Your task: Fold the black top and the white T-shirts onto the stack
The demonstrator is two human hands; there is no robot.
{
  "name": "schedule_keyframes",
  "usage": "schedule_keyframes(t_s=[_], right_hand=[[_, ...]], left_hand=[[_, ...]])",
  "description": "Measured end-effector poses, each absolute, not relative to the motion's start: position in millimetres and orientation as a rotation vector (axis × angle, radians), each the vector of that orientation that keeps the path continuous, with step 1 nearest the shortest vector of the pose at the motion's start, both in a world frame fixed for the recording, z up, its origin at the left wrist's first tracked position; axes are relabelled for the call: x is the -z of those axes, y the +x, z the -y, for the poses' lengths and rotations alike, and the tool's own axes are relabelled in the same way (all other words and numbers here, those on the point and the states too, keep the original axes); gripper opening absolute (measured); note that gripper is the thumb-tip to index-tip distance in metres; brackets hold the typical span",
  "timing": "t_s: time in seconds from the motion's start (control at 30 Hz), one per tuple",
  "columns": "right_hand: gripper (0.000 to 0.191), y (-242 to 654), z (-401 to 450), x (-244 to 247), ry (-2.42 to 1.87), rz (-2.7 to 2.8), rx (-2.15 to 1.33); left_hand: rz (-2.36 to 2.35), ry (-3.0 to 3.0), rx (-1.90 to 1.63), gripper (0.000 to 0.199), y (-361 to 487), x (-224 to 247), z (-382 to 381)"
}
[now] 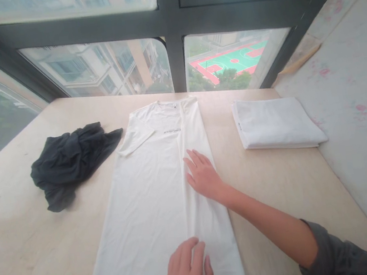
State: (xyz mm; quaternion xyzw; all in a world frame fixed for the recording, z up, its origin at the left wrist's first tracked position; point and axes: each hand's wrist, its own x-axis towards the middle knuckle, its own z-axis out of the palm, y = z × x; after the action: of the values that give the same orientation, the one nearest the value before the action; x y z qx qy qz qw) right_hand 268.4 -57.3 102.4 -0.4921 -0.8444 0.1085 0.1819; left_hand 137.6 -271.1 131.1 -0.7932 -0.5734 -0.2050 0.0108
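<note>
White T-shirt (144, 198) lies flat beneath relaxed, spread right hand (205, 175) and loosely curved left hand (187, 272), neither gripping. Crumpled black cloth (71, 156) sits left of it.

Tee (144, 198) under R hand (204, 174): wht, dk print (172, 131)
Cloth (69, 157), hand's L: blk
Wall (354, 103), hand's R: wht, pink flrs (325, 72)

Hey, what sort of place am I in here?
Probably a home, several floors up, perhaps a window nook or enclosed balcony. The dark window frame surrounds wide panes, the sports court outside lies well below, and the flower-patterned wall looks domestic.
</note>
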Motion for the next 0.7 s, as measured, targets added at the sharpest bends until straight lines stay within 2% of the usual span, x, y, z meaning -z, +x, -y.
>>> schedule_keyframes(t_s=[0.2,0.3,0.43,0.57,0.7], right_hand=[[0.052,266,85,-93,-1.395,2.434,-0.312],[0.052,276,71,-92,-1.378,2.45,-0.312],[0.052,298,50,-92,-1.347,2.49,-0.301],[0.052,322,41,-91,-1.336,2.522,-0.285],[0.05,341,47,-91,-1.328,2.521,-0.307]], left_hand=[[1.612,-2.531,0.399,0.055,152,-116,257],[1.668,-2.549,0.337,0.063,164,-113,254],[1.754,-2.63,0.337,0.065,189,-113,245],[1.832,-2.69,0.62,0.061,203,-118,240],[2.004,-2.49,0.752,0.056,164,-127,245]])
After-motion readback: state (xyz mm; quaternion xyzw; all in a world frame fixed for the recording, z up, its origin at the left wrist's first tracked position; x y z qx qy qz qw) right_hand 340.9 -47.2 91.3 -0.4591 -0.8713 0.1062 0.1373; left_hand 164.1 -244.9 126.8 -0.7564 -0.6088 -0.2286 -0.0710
